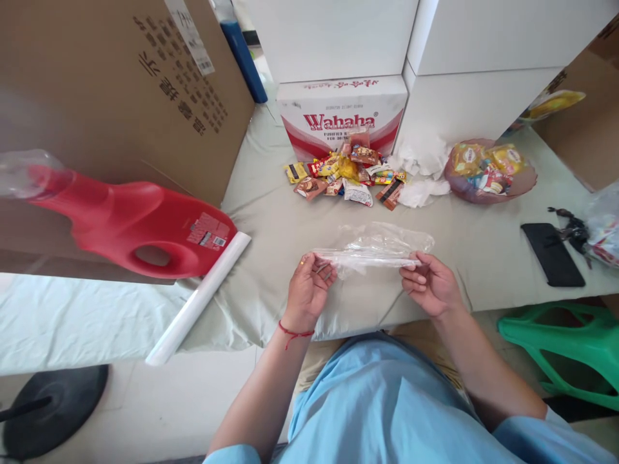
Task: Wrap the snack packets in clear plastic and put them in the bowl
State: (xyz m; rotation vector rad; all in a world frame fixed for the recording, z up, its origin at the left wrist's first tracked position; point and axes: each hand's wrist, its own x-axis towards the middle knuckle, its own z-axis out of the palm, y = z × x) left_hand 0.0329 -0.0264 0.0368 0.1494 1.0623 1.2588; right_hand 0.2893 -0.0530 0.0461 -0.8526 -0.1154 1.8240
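Observation:
A clear plastic bag is stretched sideways between my two hands, just above the cloth near the table's front edge. My left hand pinches one end of its edge, with a red string bracelet at the wrist. At the other end, my right hand grips the edge between thumb and fingers. The bag looks flat along the held edge and crumpled behind it. Beyond it lies a pile of small wrapped snacks. Crumpled white plastic bags lie right of the pile.
A pink bowl of packets and a black phone are on the right. To the left, a red jug lies beside a white roll. A Wahaha carton stands behind the snacks; a green stool is below right.

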